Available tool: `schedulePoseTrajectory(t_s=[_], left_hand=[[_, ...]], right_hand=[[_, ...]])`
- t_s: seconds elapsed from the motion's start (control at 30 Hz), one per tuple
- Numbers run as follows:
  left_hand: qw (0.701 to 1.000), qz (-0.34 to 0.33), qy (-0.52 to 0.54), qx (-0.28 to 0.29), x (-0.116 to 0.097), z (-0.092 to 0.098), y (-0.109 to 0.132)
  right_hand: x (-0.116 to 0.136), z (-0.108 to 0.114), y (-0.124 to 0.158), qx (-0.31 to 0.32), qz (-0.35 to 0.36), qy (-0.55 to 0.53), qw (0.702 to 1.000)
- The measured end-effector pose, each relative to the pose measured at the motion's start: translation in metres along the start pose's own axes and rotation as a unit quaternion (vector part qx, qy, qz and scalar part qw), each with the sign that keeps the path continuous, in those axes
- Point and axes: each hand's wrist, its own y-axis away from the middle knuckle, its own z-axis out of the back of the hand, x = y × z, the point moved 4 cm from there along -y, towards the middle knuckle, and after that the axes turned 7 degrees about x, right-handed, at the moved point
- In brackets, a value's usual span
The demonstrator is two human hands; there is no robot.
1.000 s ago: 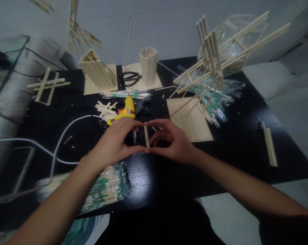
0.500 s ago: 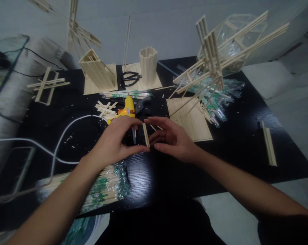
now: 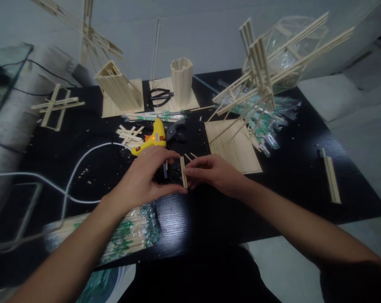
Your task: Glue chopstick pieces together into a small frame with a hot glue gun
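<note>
A short strip of wooden sticks (image 3: 183, 172) stands lengthwise between my hands, above the black table. My left hand (image 3: 149, 174) grips it by its two ends, the forefinger at the far end and the thumb at the near end. From the right, my right hand (image 3: 211, 172) pinches its long side with thumb and forefinger; the fingertips are partly hidden. Just beyond my left hand lies a yellow glue gun (image 3: 155, 135), with dark-handled pliers or cutters (image 3: 176, 130) beside it. Two thin stick pieces (image 3: 190, 157) lie past the strip.
Cut stick pieces (image 3: 129, 135) lie left of the glue gun. Behind stand a stick cylinder (image 3: 182, 82), a slanted stick tower (image 3: 119, 86), black scissors (image 3: 160, 97) and a windmill-like stick frame (image 3: 261, 80). A wrapped stick bundle (image 3: 130, 231) lies near; a white cable (image 3: 80, 162) loops left.
My right hand's fingers have closed from a loose curl to a pinch at the strip's side. The strip and both hands have shifted slightly nearer.
</note>
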Motion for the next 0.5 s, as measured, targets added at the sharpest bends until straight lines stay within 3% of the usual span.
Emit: schedulePoseTrajectory(t_s=[0.5], left_hand=[[0.999,-0.037,-0.006,-0.008,-0.0032,0.0005,0.0038]], right_hand=[[-0.0009,0.0001,0.0001,-0.002,0.03,-0.001,1.0]])
